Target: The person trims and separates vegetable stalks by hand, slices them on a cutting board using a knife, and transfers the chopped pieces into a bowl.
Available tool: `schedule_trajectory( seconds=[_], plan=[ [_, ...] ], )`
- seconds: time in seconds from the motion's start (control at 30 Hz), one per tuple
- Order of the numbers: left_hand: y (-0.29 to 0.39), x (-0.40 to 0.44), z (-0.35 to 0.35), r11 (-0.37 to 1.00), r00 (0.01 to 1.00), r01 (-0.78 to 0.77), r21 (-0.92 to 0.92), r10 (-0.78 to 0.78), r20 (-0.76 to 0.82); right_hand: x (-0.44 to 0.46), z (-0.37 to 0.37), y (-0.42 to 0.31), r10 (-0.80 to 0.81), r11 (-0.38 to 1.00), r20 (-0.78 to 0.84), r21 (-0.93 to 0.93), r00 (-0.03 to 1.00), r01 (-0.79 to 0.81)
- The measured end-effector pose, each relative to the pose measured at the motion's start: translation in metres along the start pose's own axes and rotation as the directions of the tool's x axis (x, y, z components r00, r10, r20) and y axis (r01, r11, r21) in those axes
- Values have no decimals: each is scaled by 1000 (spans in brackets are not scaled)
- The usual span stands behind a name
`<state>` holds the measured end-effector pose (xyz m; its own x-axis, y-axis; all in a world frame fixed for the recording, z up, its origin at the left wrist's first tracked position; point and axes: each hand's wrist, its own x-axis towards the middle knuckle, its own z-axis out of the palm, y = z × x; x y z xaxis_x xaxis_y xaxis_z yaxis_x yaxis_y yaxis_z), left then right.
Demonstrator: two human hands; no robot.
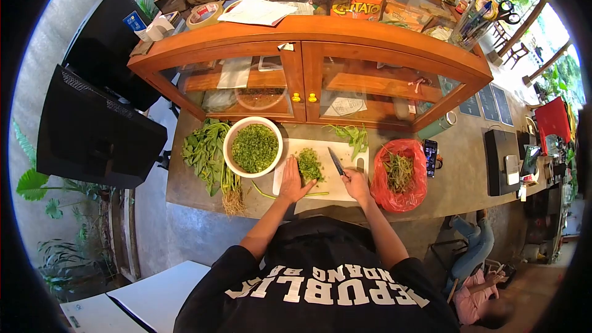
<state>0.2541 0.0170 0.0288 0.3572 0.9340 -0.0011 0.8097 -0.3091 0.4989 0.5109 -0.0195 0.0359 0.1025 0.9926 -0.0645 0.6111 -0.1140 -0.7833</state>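
My right hand [355, 185] grips a knife [337, 161] by its handle, its dark blade pointing up and left over the white cutting board [345, 193]. My left hand [292, 181] lies on the board with fingers stretched out, thumb apart, against a pile of chopped greens [310, 164]. Just left of that hand stands a white bowl [229, 159] full of finely chopped greens. A single green stem [316, 194] lies near my left wrist. At the board's top right rest some loose green leaves [356, 139].
Left of the bowl lies a bunch of leafy greens with roots [209, 155]. A red plastic bag [422, 179] with trimmings sits right of the board, beside a phone [430, 159]. Behind stands a wooden glass-door cabinet [313, 55]. A seated person [475, 290] is at lower right.
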Motion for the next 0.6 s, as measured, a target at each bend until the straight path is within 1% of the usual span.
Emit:
schedule_trajectory(
  seconds=[0.03,0.1,0.17,0.2,0.23,0.27,0.3,0.33,0.37,0.4,0.47,0.5,0.53,0.6],
  plan=[
    [1,4,2,1000,1000,8,-21,-8,5,-2,2,-2,0,1000,-1,-2,1000,0],
    [3,13,4,999,1000,14,-43,-13,7,-4,10,-5,68,994,-4,-83,998,-68],
    [7,21,5,997,999,44,-57,-43,10,-9,21,-9,83,990,-1,-113,997,-82],
    [7,23,8,997,999,43,-59,-43,8,-10,27,-12,99,985,6,-140,995,-97],
    [7,25,10,996,1000,20,-91,-19,7,-13,25,-25,114,983,52,-153,992,-105],
    [7,26,13,992,1000,-4,-123,5,5,-13,27,-33,113,983,52,-154,992,-104],
    [9,27,12,992,1000,-5,-123,6,4,-13,31,-35,112,988,131,-123,985,-96],
    [13,26,10,985,1000,-8,-172,11,19,-15,39,-29,109,992,210,-91,972,-92],
    [16,25,9,975,999,-9,-220,17,35,-15,48,-24,55,993,219,-115,974,-30],
    [17,25,10,976,999,-9,-220,17,37,-15,51,-28,56,993,220,-114,974,-32],
    [17,24,11,963,998,-14,-269,30,54,-14,57,-36,115,993,262,-45,958,-106],
    [18,23,11,960,998,-27,-279,40,43,-16,59,-43,25,999,141,33,990,-30],
    [18,23,11,961,998,-25,-277,38,43,-15,56,-51,24,999,143,34,989,-29],
    [18,23,11,959,998,-33,-282,46,41,-12,50,-62,81,996,203,6,976,-84]
  ],
)
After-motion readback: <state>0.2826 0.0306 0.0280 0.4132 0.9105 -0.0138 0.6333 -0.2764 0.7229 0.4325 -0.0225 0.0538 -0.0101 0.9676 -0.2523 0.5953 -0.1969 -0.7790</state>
